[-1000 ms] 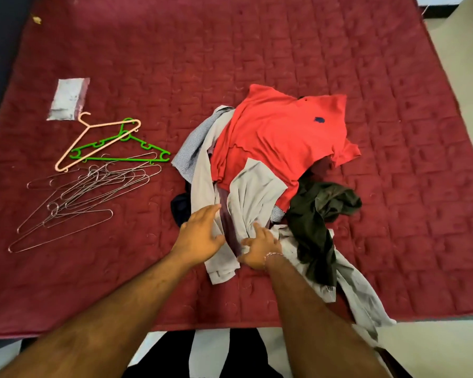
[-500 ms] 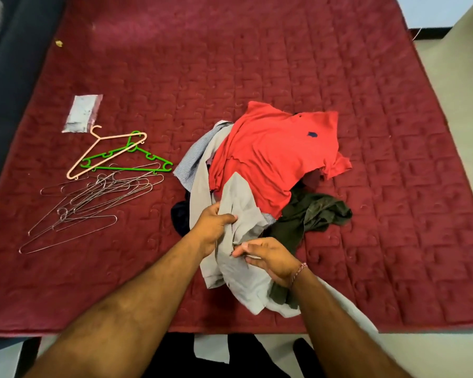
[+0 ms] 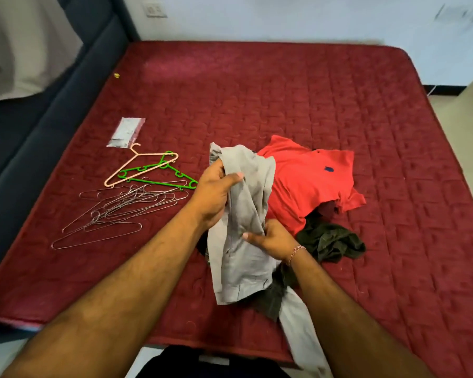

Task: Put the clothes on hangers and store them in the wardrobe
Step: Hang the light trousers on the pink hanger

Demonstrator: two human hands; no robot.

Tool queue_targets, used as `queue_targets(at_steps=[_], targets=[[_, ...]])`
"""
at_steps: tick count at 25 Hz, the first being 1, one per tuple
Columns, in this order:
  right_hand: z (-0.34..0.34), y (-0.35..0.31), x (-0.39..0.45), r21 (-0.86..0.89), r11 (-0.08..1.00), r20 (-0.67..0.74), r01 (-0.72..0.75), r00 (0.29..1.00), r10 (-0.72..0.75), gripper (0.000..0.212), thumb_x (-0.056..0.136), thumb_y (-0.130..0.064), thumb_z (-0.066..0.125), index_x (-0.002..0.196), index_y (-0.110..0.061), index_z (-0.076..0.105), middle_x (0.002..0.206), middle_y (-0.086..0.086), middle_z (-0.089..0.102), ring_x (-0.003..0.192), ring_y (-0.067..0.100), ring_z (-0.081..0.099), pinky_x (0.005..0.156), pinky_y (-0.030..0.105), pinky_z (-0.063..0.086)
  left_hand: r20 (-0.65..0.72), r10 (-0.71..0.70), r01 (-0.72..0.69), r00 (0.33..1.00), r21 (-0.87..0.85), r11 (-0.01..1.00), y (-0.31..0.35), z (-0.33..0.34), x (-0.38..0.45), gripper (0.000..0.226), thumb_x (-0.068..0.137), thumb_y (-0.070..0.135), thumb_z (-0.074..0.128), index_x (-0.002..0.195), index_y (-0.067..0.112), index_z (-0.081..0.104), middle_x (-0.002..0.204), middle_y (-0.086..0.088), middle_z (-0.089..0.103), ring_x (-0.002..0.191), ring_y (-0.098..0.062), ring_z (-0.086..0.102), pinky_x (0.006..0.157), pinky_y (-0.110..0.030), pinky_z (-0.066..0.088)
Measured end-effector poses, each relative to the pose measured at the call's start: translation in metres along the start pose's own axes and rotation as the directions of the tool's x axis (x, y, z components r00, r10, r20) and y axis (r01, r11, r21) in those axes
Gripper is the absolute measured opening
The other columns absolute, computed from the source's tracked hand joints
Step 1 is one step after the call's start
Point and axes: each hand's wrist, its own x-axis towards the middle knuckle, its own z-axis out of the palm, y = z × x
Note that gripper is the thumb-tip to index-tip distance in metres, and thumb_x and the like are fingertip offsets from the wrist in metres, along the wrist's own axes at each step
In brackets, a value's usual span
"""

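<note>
Grey garment lifted just left of red polo shirt, left hand fingers curled round its upper fold, right hand pinching its middle, lower end trailing off maroon mattress.

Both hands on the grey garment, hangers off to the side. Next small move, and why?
Probably lift the grey garment clear and shake it open. Left hand and right hand both grip it bunched, its lower end trailing under the dark green garment. It looks too crumpled for a wire hanger.

Even, soft indoor light; slight motion blur, wide-angle edge bending.
</note>
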Motion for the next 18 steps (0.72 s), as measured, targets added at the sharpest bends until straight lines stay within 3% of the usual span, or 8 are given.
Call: queue_targets(at_steps=[2,5,7,9,11,14,16,18], targets=[[-0.001,-0.026,0.013,0.041,0.999,-0.132,0.022,0.991,-0.017,0.051,0.086,-0.049,0.078,0.083,0.001,0.068,0.080,0.008,0.071,0.074,0.024,0.067,0.068,0.043,0.054,0.107,0.015,-0.024,0.994,0.086,0.996,0.009,-0.020,0.005,0.040,0.101,0.004,0.057,0.139,0.017,0.053,0.132,0.002,0.068,0.123,-0.015,0.063,0.098,-0.029,0.052],[-0.001,-0.082,0.019,0.337,0.932,-0.184,0.136,0.980,-0.077,0.023,0.101,-0.015,0.063,0.111,0.003,0.071,0.108,0.019,0.075,0.100,0.031,0.073,0.086,0.046,0.060,0.249,-0.215,0.113,0.944,0.370,0.922,-0.012,-0.065,-0.015,0.061,0.086,0.039,0.078,0.140,0.024,0.054,0.139,0.006,0.064,0.129,-0.012,0.060,0.102,-0.028,0.051],[-0.011,-0.109,0.028,0.481,0.859,-0.248,0.176,0.967,-0.059,0.020,0.102,-0.004,0.057,0.116,0.005,0.067,0.107,0.014,0.076,0.094,0.024,0.074,0.081,0.037,0.061,0.196,-0.388,0.199,0.901,0.607,0.769,-0.036,-0.087,-0.037,0.062,0.074,0.050,0.087,0.126,0.025,0.064,0.123,0.008,0.073,0.115,-0.008,0.068,0.098,-0.031,0.056],[-0.021,-0.123,0.043,0.574,0.794,-0.313,0.199,0.950,-0.012,0.029,0.101,-0.003,0.059,0.126,0.009,0.061,0.117,0.018,0.072,0.097,0.025,0.073,0.084,0.038,0.062,0.087,-0.361,0.180,0.929,0.745,0.642,-0.050,-0.096,-0.041,0.028,0.089,0.038,0.079,0.108,0.020,0.071,0.104,0.001,0.078,0.088,-0.004,0.074,0.081,-0.033,0.062],[-0.018,-0.127,0.050,0.526,0.827,-0.371,0.197,0.929,0.015,0.039,0.096,-0.008,0.068,0.131,0.006,0.059,0.123,0.018,0.071,0.105,0.028,0.071,0.095,0.044,0.059,-0.099,-0.293,0.293,0.951,0.592,0.751,-0.035,-0.088,-0.031,0.014,0.103,0.023,0.062,0.097,0.012,0.068,0.086,-0.016,0.075,0.059,-0.017,0.073,0.051,-0.034,0.056],[0.001,-0.109,0.038,0.258,0.939,-0.411,0.227,0.905,-0.106,0.069,0.077,-0.044,0.085,0.133,-0.013,0.058,0.126,0.000,0.068,0.119,0.018,0.064,0.107,0.043,0.050,-0.234,-0.263,0.307,0.936,0.177,0.935,0.013,-0.063,-0.013,0.018,0.105,0.020,0.054,0.102,0.007,0.067,0.078,-0.020,0.072,0.047,-0.031,0.067,0.038,-0.026,0.047],[0.016,-0.086,0.025,0.196,0.953,-0.267,0.232,0.948,-0.176,0.090,0.068,-0.065,0.084,0.143,-0.028,0.050,0.146,-0.005,0.056,0.136,0.013,0.051,0.112,0.036,0.044,-0.268,-0.189,0.207,0.945,0.041,0.977,0.040,-0.051,-0.005,0.023,0.106,0.022,0.052,0.100,0.005,0.067,0.071,-0.018,0.069,0.045,-0.028,0.063,0.039,-0.024,0.045],[0.037,-0.074,0.015,0.191,0.962,-0.040,0.195,0.981,-0.191,0.098,0.070,-0.064,0.084,0.151,-0.027,0.042,0.154,-0.004,0.049,0.142,0.014,0.047,0.114,0.037,0.043,-0.329,-0.111,0.105,0.938,-0.035,0.994,0.063,-0.045,-0.001,0.025,0.106,0.024,0.052,0.091,0.008,0.065,0.068,-0.014,0.067,0.049,-0.025,0.061,0.043,-0.025,0.047]])
